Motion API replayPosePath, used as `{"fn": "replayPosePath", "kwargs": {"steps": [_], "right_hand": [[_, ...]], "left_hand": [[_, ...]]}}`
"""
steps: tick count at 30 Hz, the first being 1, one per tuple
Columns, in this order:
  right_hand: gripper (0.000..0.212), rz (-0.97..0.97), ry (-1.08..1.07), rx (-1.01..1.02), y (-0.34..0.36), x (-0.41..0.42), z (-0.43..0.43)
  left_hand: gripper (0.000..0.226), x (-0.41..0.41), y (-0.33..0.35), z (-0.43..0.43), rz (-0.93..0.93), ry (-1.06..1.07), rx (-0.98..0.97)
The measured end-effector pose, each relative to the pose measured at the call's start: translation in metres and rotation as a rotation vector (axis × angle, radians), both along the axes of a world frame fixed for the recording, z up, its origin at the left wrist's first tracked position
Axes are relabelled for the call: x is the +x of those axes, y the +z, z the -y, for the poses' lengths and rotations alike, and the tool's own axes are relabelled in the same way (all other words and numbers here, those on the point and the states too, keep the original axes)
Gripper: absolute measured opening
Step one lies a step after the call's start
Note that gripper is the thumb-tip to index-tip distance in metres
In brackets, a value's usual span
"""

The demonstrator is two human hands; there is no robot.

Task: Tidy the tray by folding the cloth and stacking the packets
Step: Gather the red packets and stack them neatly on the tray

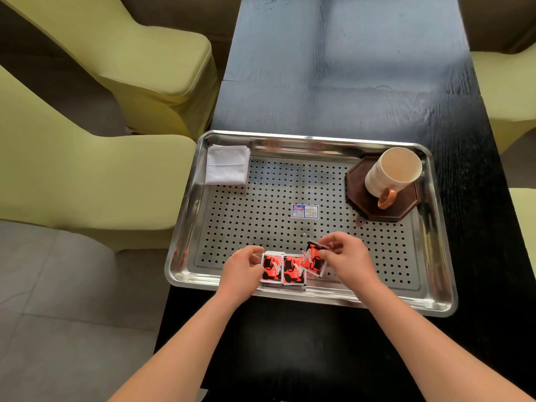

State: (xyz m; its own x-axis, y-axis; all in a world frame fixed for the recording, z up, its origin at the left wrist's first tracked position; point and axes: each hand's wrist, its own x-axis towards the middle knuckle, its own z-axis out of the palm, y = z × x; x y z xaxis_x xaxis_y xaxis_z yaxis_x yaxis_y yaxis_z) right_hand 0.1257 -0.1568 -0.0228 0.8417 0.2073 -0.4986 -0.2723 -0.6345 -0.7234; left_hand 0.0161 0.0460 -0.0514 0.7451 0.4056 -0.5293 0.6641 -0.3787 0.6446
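A perforated steel tray point(435, 250) lies on the dark table. In its far left corner sits a folded white cloth point(227, 168). Three red-and-black packets line up along the tray's near edge. My left hand point(242, 269) pinches the left packet point(271, 268) at its left side. The middle packet point(293, 273) lies flat beside it. My right hand point(346, 258) pinches the right packet point(313, 259), which is tilted and overlaps the middle one.
A cream mug point(391, 172) with an orange handle stands on a dark octagonal coaster point(406, 204) in the tray's far right corner. A sticker point(305, 211) marks the tray's middle. Yellow-green chairs point(87, 181) flank the table on both sides.
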Motion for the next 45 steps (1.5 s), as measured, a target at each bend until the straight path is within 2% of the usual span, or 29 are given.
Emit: {"fn": "replayPosePath", "kwargs": {"steps": [3, 7, 12, 17, 22, 27, 30, 32, 45], "right_hand": [[0.016, -0.058, -0.031, 0.074, 0.003, -0.002, -0.021], [0.016, -0.165, 0.107, 0.037, -0.005, -0.012, -0.054], [0.009, 0.048, 0.268, -0.229, -0.017, -0.018, -0.081], [0.011, 0.100, 0.325, -0.254, -0.021, -0.020, -0.081], [0.009, 0.164, 0.252, -0.231, -0.023, -0.015, -0.061], [0.025, 0.184, 0.338, -0.339, -0.027, -0.018, -0.035], [0.043, 0.119, 0.393, -0.365, -0.031, -0.026, -0.030], [0.050, 0.111, 0.423, -0.387, -0.033, -0.031, -0.031], [0.042, 0.157, 0.359, -0.420, -0.038, -0.036, -0.036]], "left_hand": [[0.040, 0.001, 0.001, -0.001, -0.009, 0.037, -0.036], [0.036, 0.002, 0.001, -0.001, -0.001, 0.099, -0.086], [0.031, 0.002, 0.003, 0.000, -0.001, 0.129, -0.072], [0.030, 0.002, 0.002, 0.000, -0.004, 0.103, -0.054], [0.041, 0.003, 0.000, -0.001, 0.004, 0.054, -0.043], [0.053, 0.011, -0.001, 0.002, 0.003, -0.158, 0.108], [0.051, 0.014, -0.001, 0.005, -0.049, -0.269, 0.195], [0.050, 0.011, -0.003, 0.005, -0.054, -0.271, 0.223], [0.049, 0.010, -0.009, 0.004, -0.015, -0.231, 0.239]]}}
